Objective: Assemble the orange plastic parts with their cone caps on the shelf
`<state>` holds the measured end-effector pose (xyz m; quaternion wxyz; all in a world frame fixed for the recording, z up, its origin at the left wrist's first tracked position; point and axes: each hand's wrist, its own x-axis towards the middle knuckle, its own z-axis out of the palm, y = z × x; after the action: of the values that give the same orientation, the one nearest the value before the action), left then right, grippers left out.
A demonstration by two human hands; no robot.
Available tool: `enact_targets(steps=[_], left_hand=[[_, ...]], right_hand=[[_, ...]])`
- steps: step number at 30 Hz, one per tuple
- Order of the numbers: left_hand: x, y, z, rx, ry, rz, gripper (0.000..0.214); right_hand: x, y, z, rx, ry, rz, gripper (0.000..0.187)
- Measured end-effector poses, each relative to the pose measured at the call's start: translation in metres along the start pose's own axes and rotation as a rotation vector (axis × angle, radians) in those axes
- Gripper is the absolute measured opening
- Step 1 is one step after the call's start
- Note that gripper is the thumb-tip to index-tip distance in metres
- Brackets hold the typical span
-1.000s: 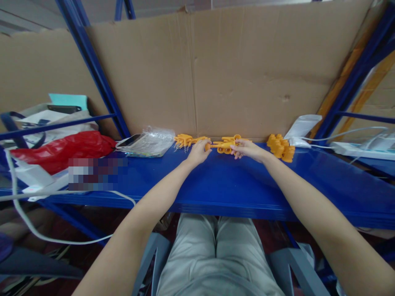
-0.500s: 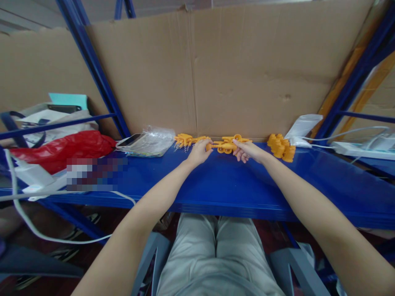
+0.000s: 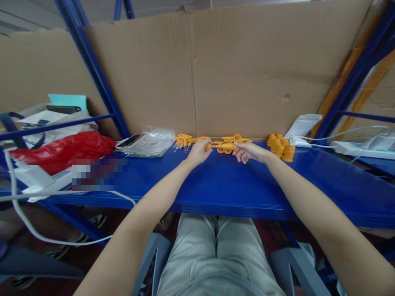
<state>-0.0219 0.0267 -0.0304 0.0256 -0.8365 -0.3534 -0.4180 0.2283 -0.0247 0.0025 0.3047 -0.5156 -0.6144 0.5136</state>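
Observation:
Over the far part of the blue shelf, both of my hands are on one orange plastic part (image 3: 226, 146). It has a ribbed rod at its left and round rings along its lower side. My left hand (image 3: 199, 153) is closed at its left end, by a rounded orange knob. With thumb and forefinger my right hand (image 3: 248, 152) pinches the right end, its other fingers loosely curled. More orange parts (image 3: 236, 138) lie just behind, against the cardboard. Left of my left hand sit orange pieces with metal spirals (image 3: 184, 140). My fingers hide some of the part.
Stacked orange pieces (image 3: 280, 147) stand at the right beside a white plastic bag (image 3: 304, 129). Leftward lie a clear plastic packet (image 3: 151, 144), a red bag (image 3: 68, 150) and a white cable (image 3: 18, 218). A tall cardboard sheet (image 3: 231, 74) backs the shelf (image 3: 228, 185).
My right hand has shifted slightly; its thumb now lies lower, at the part's right end. My left hand stays in place.

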Motion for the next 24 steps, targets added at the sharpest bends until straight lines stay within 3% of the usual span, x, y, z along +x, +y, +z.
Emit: enact_targets(steps=[5, 13, 19, 24], left_hand=[[0.0006, 0.0024, 0.0013, -0.027, -0.015, -0.049, 0.024], [0.0003, 0.0006, 0.0015, -0.040, -0.020, -0.050, 0.023], [0.0001, 0.0025, 0.0000, -0.009, -0.025, -0.028, 0.024], [-0.0015, 0.0058, -0.0026, 0.024, 0.000, 0.010, 0.025]], right_hand=[[0.0003, 0.0009, 0.0028, -0.002, 0.066, -0.013, 0.046], [0.0033, 0.0058, 0.0032, 0.093, 0.075, -0.156, 0.009], [0.0062, 0.0091, 0.0003, 0.044, 0.058, -0.217, 0.018], [0.0066, 0.0071, 0.0050, 0.023, 0.115, -0.125, 0.049]])
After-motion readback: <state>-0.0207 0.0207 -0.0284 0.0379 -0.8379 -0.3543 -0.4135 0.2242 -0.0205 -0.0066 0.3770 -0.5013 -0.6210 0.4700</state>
